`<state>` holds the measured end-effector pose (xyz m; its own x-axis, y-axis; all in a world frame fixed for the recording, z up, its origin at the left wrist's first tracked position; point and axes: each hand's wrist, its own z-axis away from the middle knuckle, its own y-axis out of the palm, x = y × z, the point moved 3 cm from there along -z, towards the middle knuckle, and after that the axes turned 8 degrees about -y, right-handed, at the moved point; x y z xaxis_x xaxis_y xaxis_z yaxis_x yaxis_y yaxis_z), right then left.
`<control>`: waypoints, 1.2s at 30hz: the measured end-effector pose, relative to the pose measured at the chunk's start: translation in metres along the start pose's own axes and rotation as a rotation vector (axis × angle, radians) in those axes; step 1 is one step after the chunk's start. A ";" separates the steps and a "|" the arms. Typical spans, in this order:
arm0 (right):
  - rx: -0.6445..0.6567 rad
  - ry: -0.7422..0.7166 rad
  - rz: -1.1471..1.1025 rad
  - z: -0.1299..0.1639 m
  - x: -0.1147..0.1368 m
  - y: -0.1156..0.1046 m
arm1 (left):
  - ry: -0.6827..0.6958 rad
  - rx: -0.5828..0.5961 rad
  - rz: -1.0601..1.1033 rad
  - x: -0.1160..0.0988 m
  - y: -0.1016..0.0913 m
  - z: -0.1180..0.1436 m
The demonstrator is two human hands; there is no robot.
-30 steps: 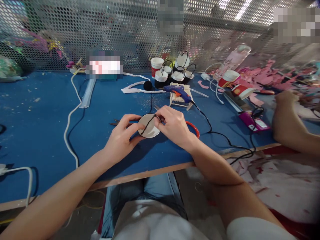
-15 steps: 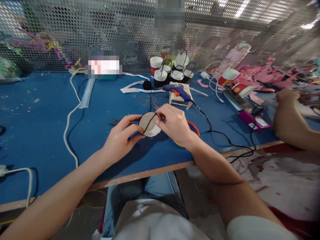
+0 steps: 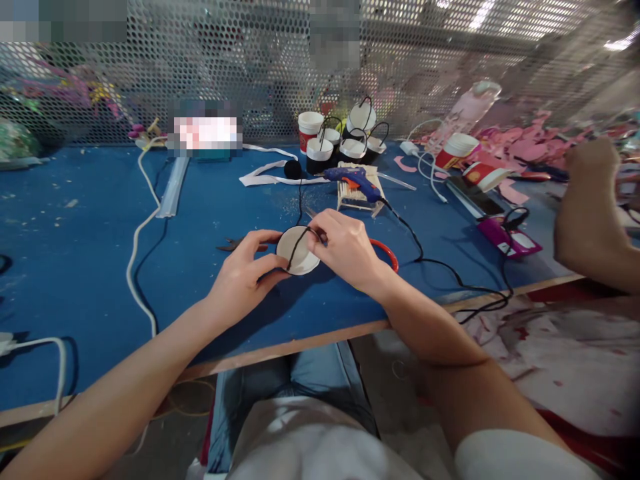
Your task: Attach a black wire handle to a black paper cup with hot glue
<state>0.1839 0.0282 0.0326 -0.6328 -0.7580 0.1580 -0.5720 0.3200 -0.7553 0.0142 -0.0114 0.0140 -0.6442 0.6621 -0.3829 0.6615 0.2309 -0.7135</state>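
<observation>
My left hand (image 3: pixel 243 272) is closed around the side of a small paper cup (image 3: pixel 306 259), whose pale open mouth faces me. A black cord (image 3: pixel 297 245) spans the mouth from rim to rim. At the cup's right rim, my right hand (image 3: pixel 345 248) pinches the cord's end; its fingertips are partly hidden. More cord runs from behind the cup to a black ball of cord (image 3: pixel 293 169). Dark-jawed pliers (image 3: pixel 229 245) lie just left of the cup, partly behind my left hand. A red looped handle (image 3: pixel 387 253) shows beside my right wrist.
A blue glue gun (image 3: pixel 353 179) rests on a small stick rack (image 3: pixel 357 197), its black cable trailing right. Behind stand several black-wrapped cups (image 3: pixel 319 157) with cord handles. White ribbon (image 3: pixel 265 180), clear glue sticks (image 3: pixel 173 190) and a purple packet (image 3: pixel 510 238) lie about. Another person's arm (image 3: pixel 587 207) is at right.
My hands keep their hold on the cup and cord, with barely any shift. At right, the other person's forearm has lifted and moved slightly.
</observation>
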 end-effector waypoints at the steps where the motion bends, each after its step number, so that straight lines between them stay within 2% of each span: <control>1: 0.002 0.003 -0.009 0.000 0.000 0.000 | -0.002 -0.001 -0.006 0.000 0.000 0.000; 3: 0.011 0.014 -0.031 0.000 0.000 0.000 | -0.009 -0.024 -0.015 0.000 -0.001 0.000; 6: 0.018 0.037 -0.065 -0.001 -0.002 0.001 | 0.012 -0.121 -0.068 -0.001 -0.004 -0.001; 9: 0.041 0.069 -0.099 -0.002 -0.005 0.003 | 0.124 -0.187 -0.109 -0.003 -0.008 -0.001; 12: 0.084 0.099 -0.132 -0.002 -0.007 0.004 | 0.223 -0.161 -0.101 -0.004 -0.008 -0.001; 16: 0.151 0.134 -0.155 -0.003 -0.007 0.005 | 0.260 -0.148 -0.119 -0.006 -0.010 -0.001; 18: 0.178 0.148 -0.160 -0.003 -0.007 0.006 | 0.268 -0.104 -0.132 -0.007 -0.009 -0.002; 21: 0.187 0.162 -0.165 -0.004 -0.007 0.006 | 0.252 -0.044 -0.116 -0.007 -0.008 -0.002; 36: 0.195 0.183 -0.204 -0.007 -0.006 0.008 | 0.212 -0.064 -0.078 -0.008 -0.006 0.000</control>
<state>0.1796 0.0397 0.0302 -0.6092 -0.6748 0.4165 -0.5967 0.0441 -0.8013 0.0155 -0.0180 0.0215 -0.6038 0.7739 -0.1909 0.6401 0.3281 -0.6947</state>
